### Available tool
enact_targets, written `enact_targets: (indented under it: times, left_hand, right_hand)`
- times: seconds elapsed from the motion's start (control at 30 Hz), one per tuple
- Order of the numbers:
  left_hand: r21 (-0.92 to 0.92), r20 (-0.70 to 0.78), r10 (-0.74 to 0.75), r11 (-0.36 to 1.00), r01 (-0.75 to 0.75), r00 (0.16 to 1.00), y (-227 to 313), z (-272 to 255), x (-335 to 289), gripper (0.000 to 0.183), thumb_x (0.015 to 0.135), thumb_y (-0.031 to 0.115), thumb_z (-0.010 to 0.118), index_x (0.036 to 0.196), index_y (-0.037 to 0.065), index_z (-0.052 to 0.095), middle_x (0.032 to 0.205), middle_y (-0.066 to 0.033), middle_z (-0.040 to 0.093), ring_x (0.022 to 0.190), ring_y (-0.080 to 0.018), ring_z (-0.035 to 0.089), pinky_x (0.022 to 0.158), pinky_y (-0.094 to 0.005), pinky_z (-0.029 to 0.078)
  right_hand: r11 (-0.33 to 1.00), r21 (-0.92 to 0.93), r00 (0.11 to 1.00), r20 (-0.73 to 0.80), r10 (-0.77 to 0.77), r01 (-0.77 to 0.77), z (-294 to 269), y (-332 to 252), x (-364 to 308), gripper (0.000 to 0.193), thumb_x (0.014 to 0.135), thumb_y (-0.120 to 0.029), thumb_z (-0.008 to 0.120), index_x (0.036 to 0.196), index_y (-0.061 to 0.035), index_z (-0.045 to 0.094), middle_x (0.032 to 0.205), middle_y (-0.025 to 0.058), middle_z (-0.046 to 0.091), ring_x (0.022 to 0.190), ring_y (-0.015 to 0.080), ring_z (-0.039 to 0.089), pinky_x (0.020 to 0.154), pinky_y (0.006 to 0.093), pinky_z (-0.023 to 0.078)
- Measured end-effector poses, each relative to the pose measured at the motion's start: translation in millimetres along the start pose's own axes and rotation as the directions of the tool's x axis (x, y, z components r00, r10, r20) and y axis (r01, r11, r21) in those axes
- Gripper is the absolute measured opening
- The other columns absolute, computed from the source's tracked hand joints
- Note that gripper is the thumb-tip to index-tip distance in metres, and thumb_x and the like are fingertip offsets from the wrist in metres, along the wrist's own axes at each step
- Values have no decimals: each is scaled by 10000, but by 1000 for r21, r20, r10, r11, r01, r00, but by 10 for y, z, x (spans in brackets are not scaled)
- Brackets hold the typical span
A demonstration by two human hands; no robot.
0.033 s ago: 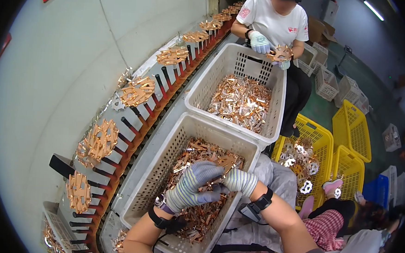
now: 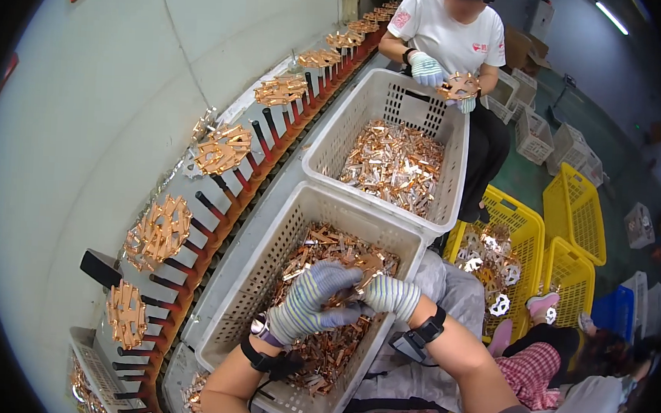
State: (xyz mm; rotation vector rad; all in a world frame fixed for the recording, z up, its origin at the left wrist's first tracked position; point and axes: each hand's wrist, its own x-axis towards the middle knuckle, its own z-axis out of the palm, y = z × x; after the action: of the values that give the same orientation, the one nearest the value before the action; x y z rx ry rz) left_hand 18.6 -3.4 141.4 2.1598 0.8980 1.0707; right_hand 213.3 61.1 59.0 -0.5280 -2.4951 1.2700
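Observation:
Over the near grey plastic crate [image 2: 254,277], both my hands wear striped knit gloves. My right hand [image 2: 391,296] is closed at the edge of a copper-coloured cut-out metal plate [image 2: 373,265], its fingers partly hidden. Close beside it on the left, my left hand [image 2: 313,302] has its fingers curved and the thumb held apart from them. No piece shows clearly between those fingertips. Beneath the hands lie many small copper-coloured metal pieces [image 2: 329,358], loose in the crate.
A co-worker in gloves holds a similar plate [image 2: 459,86] behind the far grey crate [image 2: 334,142]. To the left runs a row of upright dark-tipped red pegs [image 2: 213,206], with stacks of copper-coloured parts [image 2: 159,230] beyond. Yellow crates [image 2: 526,218] stand at right.

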Motion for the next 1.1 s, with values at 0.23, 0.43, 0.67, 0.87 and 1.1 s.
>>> enact_targets:
  times: [0.23, 0.43, 0.67, 0.87, 1.1]
  left_hand:
    - [-367, -43, -223, 910, 192, 974, -69, 74, -49, 723, 769, 388, 725, 1330, 40, 430, 1224, -114, 529, 1117, -233, 523, 966, -358, 400]
    - [-298, -25, -320, 907, 299, 947, -89, 135, -43, 695, 779, 363, 723, 1320, 33, 438, 1234, -126, 519, 1119, -230, 514, 968, -355, 400]
    - [223, 24, 62, 973, -66, 998, -29, 49, 151, 657, 749, 425, 697, 1247, 41, 508, 1046, -150, 597, 999, -323, 546, 884, -405, 425]
    - [298, 21, 89, 950, -91, 996, 154, 214, 203, 539, 795, 407, 646, 1185, 49, 544, 829, -126, 594, 783, -299, 569, 727, -402, 443]
    - [-256, -122, -234, 946, 197, 965, 201, 457, 92, 411, 876, 322, 616, 1130, -1, 596, 732, -36, 588, 572, -136, 501, 535, -269, 408]
  right_hand:
    - [947, -169, 927, -214, -307, 274, 1, -46, 79, 339, 915, -243, 483, 702, -38, 648, 582, 40, 599, 502, 116, 546, 482, 271, 434]
    - [785, 380, 871, 164, 464, -490, -166, -255, 19, 338, 927, -244, 475, 721, -52, 662, 572, 27, 591, 481, 99, 531, 454, 254, 416]
    - [982, -145, 990, -65, -128, 118, 3, 214, -117, 167, 875, -189, 543, 929, -104, 677, 623, 33, 607, 543, 137, 579, 501, 268, 450]
    - [927, -262, 907, 254, 335, -269, 211, 331, 29, 277, 915, -267, 472, 973, -76, 663, 764, 143, 653, 698, 290, 626, 676, 387, 502]
    - [865, -159, 825, 260, 502, -476, 10, -27, -59, 277, 907, -254, 485, 1063, -88, 643, 936, 144, 659, 843, 287, 629, 791, 390, 489]
